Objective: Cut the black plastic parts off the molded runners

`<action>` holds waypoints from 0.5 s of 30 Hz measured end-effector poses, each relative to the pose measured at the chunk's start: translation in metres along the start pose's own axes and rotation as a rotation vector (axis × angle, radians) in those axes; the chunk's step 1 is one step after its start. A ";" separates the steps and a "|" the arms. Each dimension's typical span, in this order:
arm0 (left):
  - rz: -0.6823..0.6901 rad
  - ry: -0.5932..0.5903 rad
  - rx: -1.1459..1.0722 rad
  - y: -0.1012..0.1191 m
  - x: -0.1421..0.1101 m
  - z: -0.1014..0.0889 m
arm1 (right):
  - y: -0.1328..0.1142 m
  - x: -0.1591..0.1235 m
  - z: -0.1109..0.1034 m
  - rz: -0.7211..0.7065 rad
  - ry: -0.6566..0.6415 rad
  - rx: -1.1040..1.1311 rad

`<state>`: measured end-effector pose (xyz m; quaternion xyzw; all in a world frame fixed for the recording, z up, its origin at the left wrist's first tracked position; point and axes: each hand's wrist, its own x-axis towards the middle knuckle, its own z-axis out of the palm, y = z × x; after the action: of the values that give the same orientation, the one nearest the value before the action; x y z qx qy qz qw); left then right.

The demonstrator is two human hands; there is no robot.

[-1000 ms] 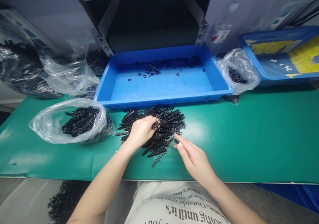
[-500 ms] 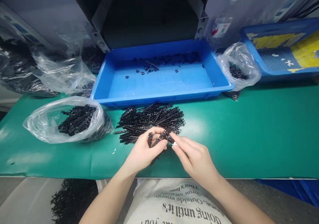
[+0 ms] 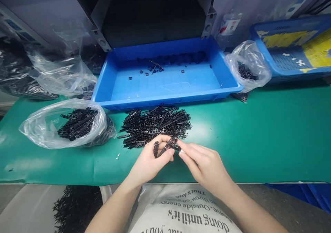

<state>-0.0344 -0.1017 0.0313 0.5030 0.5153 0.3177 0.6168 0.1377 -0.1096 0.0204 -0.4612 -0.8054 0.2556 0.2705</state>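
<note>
My left hand (image 3: 150,158) is closed around black plastic strips (image 3: 165,148) with ladder-like openings; one short end stands up beside the index finger. Close by on the right, my right hand (image 3: 203,158) pinches a small dark piece (image 3: 177,147) against the strip's upper end. Something small and white shows at the right thumb tip; I cannot tell what it is. Just beyond both hands, a loose pile of similar black strips (image 3: 155,124) lies on the green table mat (image 3: 258,136).
A blue tray (image 3: 168,100) behind the pile holds scattered black bits. To the left stands an open plastic bag (image 3: 38,136) of black strips. Another bag (image 3: 260,62) sits at the tray's right, near a blue basket (image 3: 284,70). A dark chute-like panel (image 3: 157,15) overhangs the tray.
Both hands stay nearly in place with small finger movements. A strip end that stuck out below my left hand no longer shows. The view has shifted slightly.
</note>
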 end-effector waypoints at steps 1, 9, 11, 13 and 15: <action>-0.003 0.006 -0.002 0.000 0.000 0.000 | 0.000 0.000 0.000 0.004 -0.010 0.003; 0.003 0.045 -0.014 -0.008 -0.002 0.003 | 0.000 -0.001 0.001 0.006 -0.006 0.031; -0.018 0.063 -0.055 -0.012 -0.002 0.006 | -0.001 -0.002 0.006 0.011 0.009 0.034; -0.046 0.091 -0.107 -0.015 -0.003 0.009 | -0.001 -0.003 0.011 0.017 0.041 0.003; -0.065 0.102 -0.130 -0.016 -0.004 0.012 | -0.001 -0.003 0.016 0.020 0.093 -0.055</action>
<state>-0.0258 -0.1135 0.0166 0.4280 0.5404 0.3556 0.6312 0.1281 -0.1153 0.0089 -0.4880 -0.7940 0.2143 0.2925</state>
